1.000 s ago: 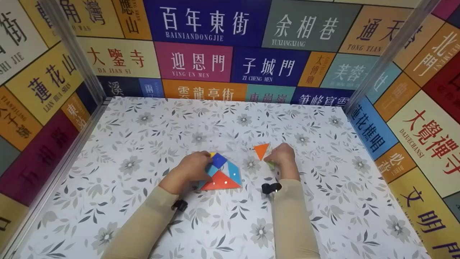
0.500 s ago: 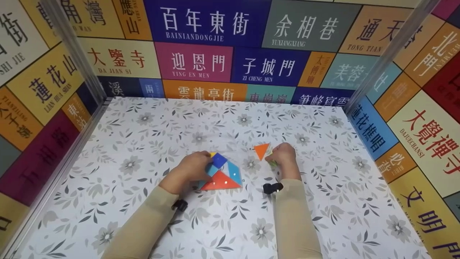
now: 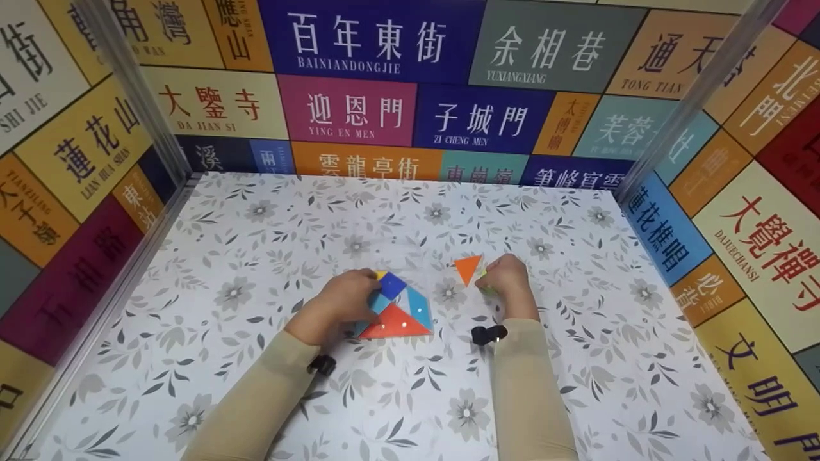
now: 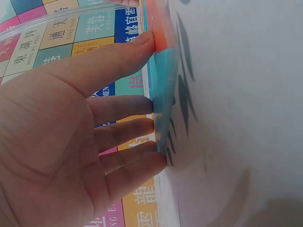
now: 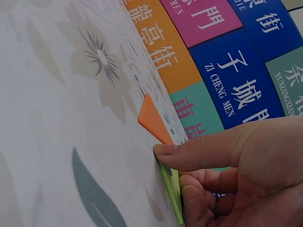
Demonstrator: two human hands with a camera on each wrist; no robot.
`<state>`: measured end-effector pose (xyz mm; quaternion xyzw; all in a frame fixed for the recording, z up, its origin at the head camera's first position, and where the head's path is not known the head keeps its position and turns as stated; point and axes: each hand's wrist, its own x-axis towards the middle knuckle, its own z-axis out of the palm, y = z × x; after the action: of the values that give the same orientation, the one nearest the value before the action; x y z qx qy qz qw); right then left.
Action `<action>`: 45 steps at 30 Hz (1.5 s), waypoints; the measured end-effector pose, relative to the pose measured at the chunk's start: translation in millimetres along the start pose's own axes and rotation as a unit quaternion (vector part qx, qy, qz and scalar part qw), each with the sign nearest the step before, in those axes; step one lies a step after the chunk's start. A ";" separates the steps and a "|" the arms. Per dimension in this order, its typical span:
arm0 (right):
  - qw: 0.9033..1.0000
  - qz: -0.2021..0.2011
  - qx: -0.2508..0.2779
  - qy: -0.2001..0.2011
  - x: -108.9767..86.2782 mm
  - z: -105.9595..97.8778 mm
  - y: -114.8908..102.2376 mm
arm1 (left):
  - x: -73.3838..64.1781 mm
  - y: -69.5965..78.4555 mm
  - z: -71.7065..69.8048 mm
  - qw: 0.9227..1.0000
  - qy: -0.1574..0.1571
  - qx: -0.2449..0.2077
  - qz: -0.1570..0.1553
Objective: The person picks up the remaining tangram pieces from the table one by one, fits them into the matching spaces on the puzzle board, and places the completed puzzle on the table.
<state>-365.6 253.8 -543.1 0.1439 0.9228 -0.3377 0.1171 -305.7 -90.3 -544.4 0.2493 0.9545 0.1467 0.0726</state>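
Note:
My left hand (image 3: 339, 298) rests at the left side of a group of tangram pieces, which seem to sit in a clear tray. The red triangle (image 3: 396, 323) is at the front, light blue pieces (image 3: 419, 308) flank it, and a blue square (image 3: 391, 286) is at the back. A bit of a yellow piece (image 3: 381, 275) shows by the fingertips. In the left wrist view, the nearly straight fingers touch the near edge. My right hand (image 3: 509, 285) pinches a light green tangram piece (image 5: 171, 189), thumb on top. An orange triangle (image 3: 467, 269) lies just left of that hand.
A white tabletop (image 3: 384, 397) with grey flowers and leaves spreads under everything. Colourful sign-printed panels (image 3: 349, 112) stand along its back and sides, with clear strips (image 3: 150, 96) at the corners. Each wrist wears a small black camera (image 3: 490, 334).
My right hand shifts very slightly to the right with the green piece. The left hand, the grouped pieces and the orange triangle look the same.

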 end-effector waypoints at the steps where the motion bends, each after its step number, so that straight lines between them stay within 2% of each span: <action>1: 1.000 0.000 0.000 -0.001 0.1 0.0 -0.7 | -0.1 0.4 -0.4 1.000 0.000 -0.002 -0.002; 7: 1.000 0.008 -0.005 -0.009 1.6 -0.7 -2.5 | -0.1 1.7 -1.0 1.000 -0.014 -0.011 -0.019; 19: 0.999 0.021 0.001 -0.029 2.4 -4.0 -5.8 | 0.8 0.6 -0.5 0.999 -0.014 -0.014 -0.031; 23: 0.999 0.028 0.011 -0.028 0.8 -4.0 -5.1 | 1.0 0.2 0.1 1.000 -0.010 -0.009 -0.023; 30: 1.000 -0.006 -0.019 -0.021 1.3 -4.7 -4.2 | 2.5 -1.2 0.2 1.000 -0.003 0.006 -0.004; 37: 1.000 0.005 -0.004 -0.026 -0.5 -5.4 -5.0 | 2.2 -0.6 0.0 1.000 -0.005 0.006 -0.014; 45: 1.000 -0.004 0.007 -0.019 -1.2 -5.1 -1.8 | 2.2 -0.5 -0.4 1.000 -0.008 0.001 -0.014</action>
<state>-365.7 255.6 -537.8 0.1351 0.9185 -0.3474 0.1322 -307.9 -89.7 -544.4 0.2370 0.9575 0.1428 0.0818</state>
